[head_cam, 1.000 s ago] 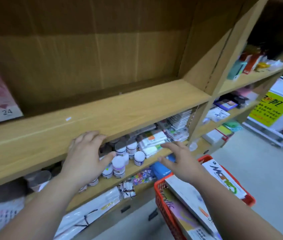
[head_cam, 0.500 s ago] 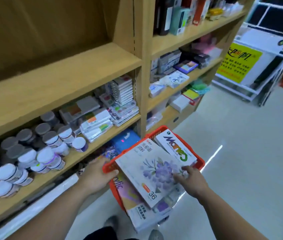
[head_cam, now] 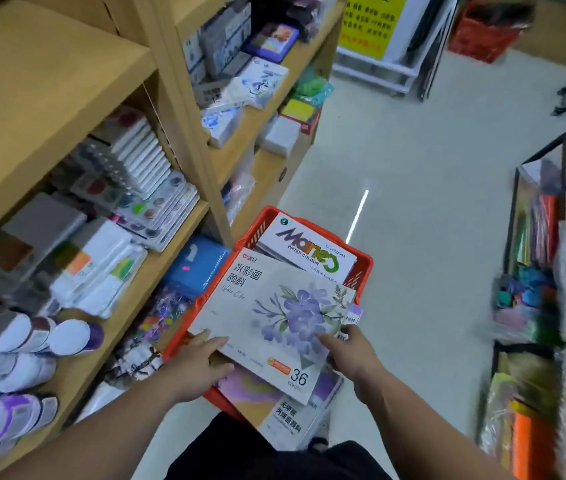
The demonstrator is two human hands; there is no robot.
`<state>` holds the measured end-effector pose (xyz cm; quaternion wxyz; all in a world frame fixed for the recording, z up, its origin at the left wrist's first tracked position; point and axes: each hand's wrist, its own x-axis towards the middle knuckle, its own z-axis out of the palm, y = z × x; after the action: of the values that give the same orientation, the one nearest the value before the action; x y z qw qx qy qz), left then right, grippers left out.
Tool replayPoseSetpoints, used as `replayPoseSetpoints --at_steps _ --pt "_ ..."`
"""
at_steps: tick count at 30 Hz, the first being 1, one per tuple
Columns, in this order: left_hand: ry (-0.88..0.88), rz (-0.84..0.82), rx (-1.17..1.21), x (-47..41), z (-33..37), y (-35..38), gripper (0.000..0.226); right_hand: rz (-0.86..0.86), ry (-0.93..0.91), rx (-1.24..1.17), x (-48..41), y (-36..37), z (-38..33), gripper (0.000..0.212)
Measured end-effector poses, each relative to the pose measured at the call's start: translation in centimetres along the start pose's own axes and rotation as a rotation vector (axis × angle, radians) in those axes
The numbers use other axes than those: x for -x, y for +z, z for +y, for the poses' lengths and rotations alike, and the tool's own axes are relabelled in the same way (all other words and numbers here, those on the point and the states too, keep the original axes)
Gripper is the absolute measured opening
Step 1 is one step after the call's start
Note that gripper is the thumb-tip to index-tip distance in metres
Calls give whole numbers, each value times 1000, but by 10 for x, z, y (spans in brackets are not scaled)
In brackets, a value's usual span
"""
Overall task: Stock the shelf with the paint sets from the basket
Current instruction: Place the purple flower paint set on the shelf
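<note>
A red plastic basket stands on the floor beside the wooden shelf unit. On top of its contents lies a grey watercolour set printed with purple flowers and "36". My left hand grips its near-left corner, thumb on top. My right hand holds its near-right edge. Behind it in the basket lies a white Marie's watercolour box. Underneath, a purple acrylic set sticks out toward me.
The broad upper shelf board at left is bare wood. The shelf below holds paint palettes, white packets and paint jars. A blue box sits low by the basket. A rack of coloured paper stands right of the aisle.
My view has dropped from the shelf to the basket. Both hands left the shelf edge, came down and took hold of the flower-printed set, thumbs now closed on its near corners.
</note>
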<state>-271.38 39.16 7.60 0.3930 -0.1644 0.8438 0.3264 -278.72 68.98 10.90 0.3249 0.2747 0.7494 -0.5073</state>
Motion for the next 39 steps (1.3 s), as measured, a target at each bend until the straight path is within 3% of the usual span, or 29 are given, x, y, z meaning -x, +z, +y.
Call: replayPoseSetpoints --at_steps 3,11,16,21,27,32,35,39 --pt "62 38 -10 -12 -11 -4 52 75 22 -35 1 14 -2 31" --pt "77 78 -47 -27 -21 -14 57 193 139 -282 4 30 3 48" --pt "91 46 -3 -28 -29 -21 55 128 118 -396 9 39 -1 30" --pt "115 30 25 -31 -30 -27 53 119 72 -508 18 48 -10 30" --pt "63 113 331 -48 -23 -60 51 192 -93 -419 36 47 -25 24" --pt "78 141 316 -56 -13 -71 43 200 -156 -326 49 14 -30 17" --pt "56 72 487 -52 3 -68 44 126 -187 -387 58 -16 -26 15" --pt "14 -298 966 -39 30 -59 40 -11 -228 -515 71 -51 -23 40"
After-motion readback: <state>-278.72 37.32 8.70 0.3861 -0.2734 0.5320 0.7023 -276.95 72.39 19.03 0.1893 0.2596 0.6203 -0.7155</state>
